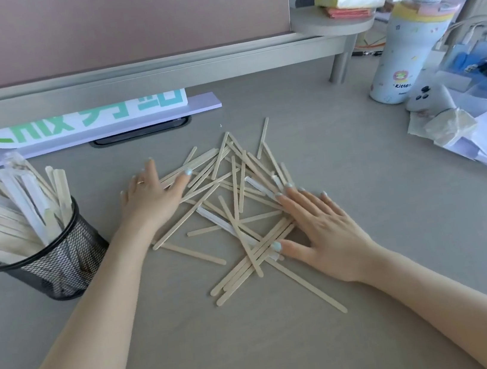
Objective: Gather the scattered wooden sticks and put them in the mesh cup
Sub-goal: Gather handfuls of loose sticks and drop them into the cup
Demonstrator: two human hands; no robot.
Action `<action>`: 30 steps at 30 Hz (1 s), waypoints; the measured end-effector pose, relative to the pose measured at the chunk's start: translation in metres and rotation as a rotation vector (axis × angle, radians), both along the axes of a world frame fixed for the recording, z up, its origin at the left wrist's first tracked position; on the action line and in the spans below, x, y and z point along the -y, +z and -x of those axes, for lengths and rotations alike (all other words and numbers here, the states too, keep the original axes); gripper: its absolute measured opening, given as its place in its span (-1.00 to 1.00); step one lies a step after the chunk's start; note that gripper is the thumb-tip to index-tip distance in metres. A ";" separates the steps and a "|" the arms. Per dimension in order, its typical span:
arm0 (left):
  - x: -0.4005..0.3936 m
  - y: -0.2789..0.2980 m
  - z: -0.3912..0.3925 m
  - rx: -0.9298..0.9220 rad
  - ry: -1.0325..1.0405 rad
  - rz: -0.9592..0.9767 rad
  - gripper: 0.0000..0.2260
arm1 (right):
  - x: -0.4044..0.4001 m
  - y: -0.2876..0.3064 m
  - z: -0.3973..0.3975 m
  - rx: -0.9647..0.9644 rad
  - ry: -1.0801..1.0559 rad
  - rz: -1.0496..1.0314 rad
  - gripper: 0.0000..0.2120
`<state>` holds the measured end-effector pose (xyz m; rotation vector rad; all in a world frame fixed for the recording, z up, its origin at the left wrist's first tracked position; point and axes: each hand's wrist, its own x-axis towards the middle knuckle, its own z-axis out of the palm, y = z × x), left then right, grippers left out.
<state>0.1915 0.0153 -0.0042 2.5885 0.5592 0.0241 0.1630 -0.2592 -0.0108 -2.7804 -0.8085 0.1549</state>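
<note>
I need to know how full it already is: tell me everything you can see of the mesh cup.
The mesh cup is round, of black wire mesh with a solid rim and base band, standing upright on the grey desk at the person's left. It is crammed with wooden sticks, some in white paper wrappers, that fan out above the rim. Neither hand touches it; the left hand lies flat nearby at the edge of the scattered pile.

Wooden sticks (240,203): pale tan, some white. Mesh cup (56,260): black, fine diamond grid. Table (374,166): grey-beige. Partition (110,21): dusty mauve. Sign (83,119): white, green characters, lilac base. Bottle (398,50): pale blue, yellow-pink lid, confetti print
</note>
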 end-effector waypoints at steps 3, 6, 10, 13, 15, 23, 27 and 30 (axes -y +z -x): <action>0.017 0.007 0.002 -0.016 -0.194 -0.006 -0.35 | -0.020 0.003 -0.007 -0.042 0.045 -0.092 -0.17; 0.028 0.013 0.011 -0.075 -0.276 -0.016 -0.32 | -0.029 0.011 -0.021 -0.081 -0.052 -0.260 -0.27; 0.030 0.017 0.003 -0.128 -0.249 0.017 -0.21 | -0.045 0.017 -0.052 -0.127 -0.230 -0.209 -0.20; 0.037 0.019 -0.015 -0.167 -0.217 -0.002 -0.13 | -0.068 0.016 -0.067 -0.119 -0.220 -0.142 -0.10; 0.044 0.022 -0.023 -0.149 -0.208 -0.006 -0.13 | -0.078 0.017 -0.070 -0.110 -0.183 -0.139 -0.16; 0.047 0.029 -0.022 -0.079 -0.134 -0.061 -0.56 | -0.068 0.030 -0.077 -0.219 -0.140 -0.210 -0.55; 0.047 0.026 -0.022 -0.073 -0.117 -0.147 -0.61 | -0.071 0.029 -0.074 -0.176 -0.145 -0.170 -0.60; 0.052 0.028 -0.024 -0.053 -0.094 -0.228 -0.73 | -0.075 0.030 -0.074 -0.124 -0.166 -0.143 -0.53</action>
